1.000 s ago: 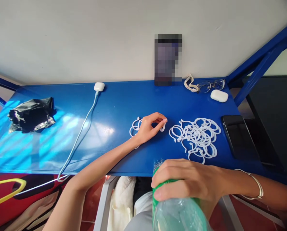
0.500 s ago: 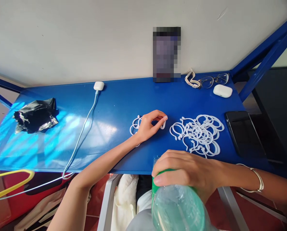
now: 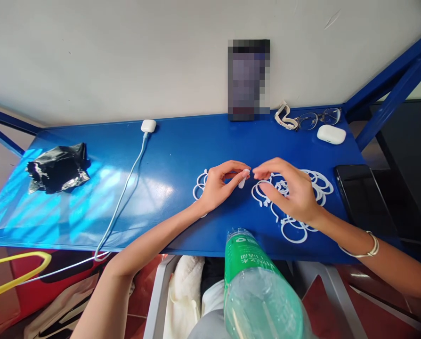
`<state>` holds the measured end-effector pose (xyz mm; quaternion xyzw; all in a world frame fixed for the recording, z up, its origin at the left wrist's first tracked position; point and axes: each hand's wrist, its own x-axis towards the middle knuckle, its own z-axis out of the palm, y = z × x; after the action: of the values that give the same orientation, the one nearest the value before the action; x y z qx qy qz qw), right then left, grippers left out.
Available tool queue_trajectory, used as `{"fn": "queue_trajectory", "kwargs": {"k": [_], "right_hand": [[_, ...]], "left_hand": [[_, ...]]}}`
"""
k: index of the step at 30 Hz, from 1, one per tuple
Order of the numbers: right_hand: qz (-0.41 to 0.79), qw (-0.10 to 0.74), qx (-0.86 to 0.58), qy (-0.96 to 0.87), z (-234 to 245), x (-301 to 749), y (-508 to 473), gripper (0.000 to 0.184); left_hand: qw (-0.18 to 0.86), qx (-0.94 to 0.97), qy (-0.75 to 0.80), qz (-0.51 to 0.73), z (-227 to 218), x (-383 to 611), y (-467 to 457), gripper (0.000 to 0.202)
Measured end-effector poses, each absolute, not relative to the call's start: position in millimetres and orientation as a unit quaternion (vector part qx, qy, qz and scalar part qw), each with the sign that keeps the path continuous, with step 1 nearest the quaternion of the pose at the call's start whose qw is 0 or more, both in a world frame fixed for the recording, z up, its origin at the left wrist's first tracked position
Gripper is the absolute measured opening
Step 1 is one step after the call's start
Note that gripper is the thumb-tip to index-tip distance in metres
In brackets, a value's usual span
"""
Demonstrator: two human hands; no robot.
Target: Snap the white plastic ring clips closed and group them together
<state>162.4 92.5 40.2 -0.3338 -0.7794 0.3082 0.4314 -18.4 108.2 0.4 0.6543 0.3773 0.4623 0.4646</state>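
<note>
My left hand (image 3: pixel 222 182) pinches a small white plastic piece (image 3: pixel 245 179) between thumb and fingertips; it appears to be one of the white rings seen nearly edge-on. Beneath the wrist lie a few white rings (image 3: pixel 198 187). My right hand (image 3: pixel 291 190), thumb and fingers apart, hovers over the left part of a pile of white plastic rings (image 3: pixel 321 183), its fingertips close to those of my left hand. Part of the pile is hidden by it. In the lower middle, a clear plastic bottle (image 3: pixel 244 256) with a green label rises close to me, touched by neither hand.
On the blue table (image 3: pixel 182 141) are a black plastic bag (image 3: pixel 60 167), a white charger (image 3: pixel 149 125) with cable, a phone (image 3: pixel 362 197), a white earbud case (image 3: pixel 331 134) and glasses (image 3: pixel 307 121). A blurred-out dark object (image 3: pixel 246 84) leans against the wall.
My right hand has let go of the bottle and moved up over the ring pile. My left hand keeps its pinch in about the same place.
</note>
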Motion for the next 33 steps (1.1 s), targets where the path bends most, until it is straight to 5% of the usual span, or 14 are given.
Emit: {"fn": "queue_trajectory", "kwargs": {"k": [5,33], "right_hand": [[0.223,0.405,-0.412,-0.785,17,156,109,0.011],[0.285,0.402,-0.428,-0.758,7,150,119,0.005]], "left_hand": [[0.446,0.647,0.401,0.47,-1,-14,108,0.022],[0.524,0.593,0.412,0.452,-18,-12,101,0.038]]}}
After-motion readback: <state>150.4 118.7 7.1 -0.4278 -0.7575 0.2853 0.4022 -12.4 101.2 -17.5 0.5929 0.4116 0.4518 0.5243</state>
